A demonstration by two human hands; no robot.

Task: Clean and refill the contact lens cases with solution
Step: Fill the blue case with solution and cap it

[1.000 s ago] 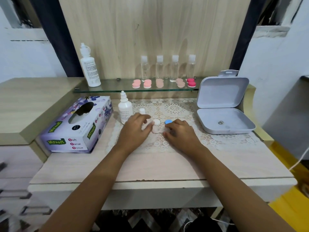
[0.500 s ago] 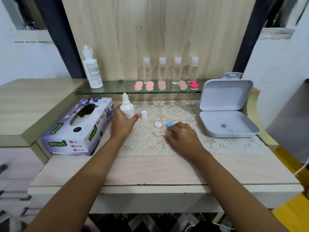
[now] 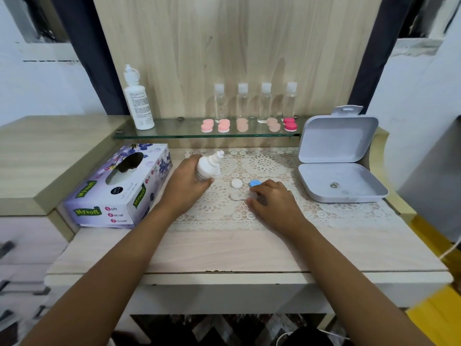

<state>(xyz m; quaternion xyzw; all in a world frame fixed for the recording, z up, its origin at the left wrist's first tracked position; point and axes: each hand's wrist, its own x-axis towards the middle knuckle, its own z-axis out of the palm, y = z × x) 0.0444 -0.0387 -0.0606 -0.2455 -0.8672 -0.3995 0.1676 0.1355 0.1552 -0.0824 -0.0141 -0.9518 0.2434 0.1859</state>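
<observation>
- L hand is wrapped round the small solution bottle in a full-fist hold. Bottle is clear of the mat and tilted, nozzle aimed to abt 1 o'clock. Tip is blurred but looks uncapped.
- R hand pinches the R end of the open lens case betw thumb & forefinger, pinning it on the lace mat. Case lies at abt 4 o'clock of the bottle, near it but not under the nozzle.
- Risk: a squeeze before the nozzle is over a well puts solution on the lace, where it would likely soak in. Probable cause is the fist closing on the bottle's body mid-swing.
- Risk: R fingertips sit over the R well, so drops may hit skin, or a finger or the nozzle may touch the well & dirty it.
- Risk: white cap & blue cap lie loose just at 12 o'clock of the case. The bottle crossing over could knock them off the mat.
- Risk: lace is bumpy and the case looks light, so if the pinch slackens it could tip when filled.
- Tissue box at 9 o'clock of L hand is handy for spills.
</observation>
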